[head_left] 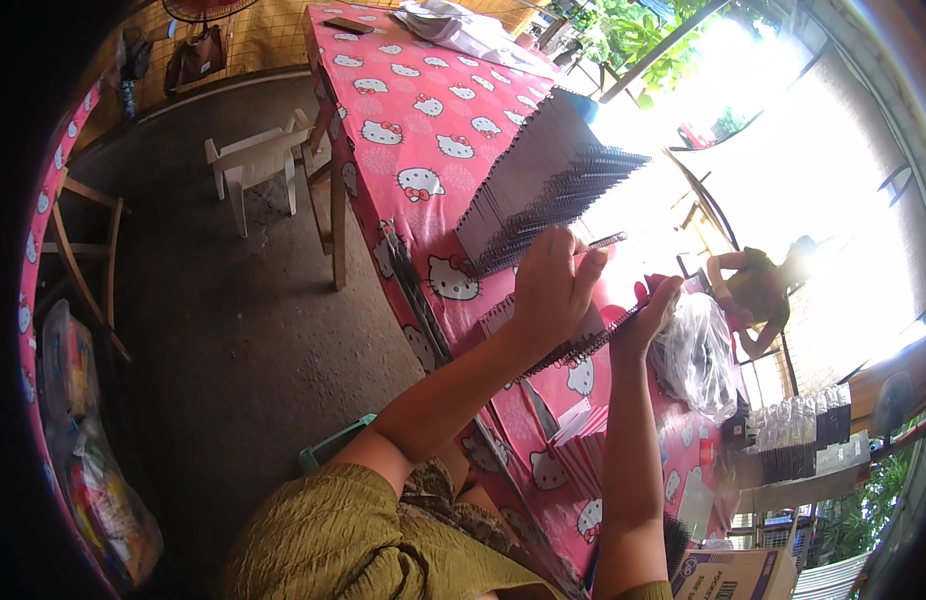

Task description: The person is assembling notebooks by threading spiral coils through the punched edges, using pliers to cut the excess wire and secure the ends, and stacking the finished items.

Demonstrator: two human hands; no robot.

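My left hand is closed over the pink tablecloth, with a thin dark spiral coil sticking out past its thumb side. My right hand grips the edge of a spiral-bound notebook, which is tilted and seen nearly edge-on between my two forearms. Part of that notebook is hidden behind my left hand and wrist. Just beyond my left hand, a large stack of spiral-bound notebooks leans in a slanting row, black coils showing along its edge.
The long table has a pink cat-print cloth. A clear plastic bag lies right of my hands, pink-edged booklets nearer. More bound stacks and a carton are at right. A person is beyond; a stool stands left.
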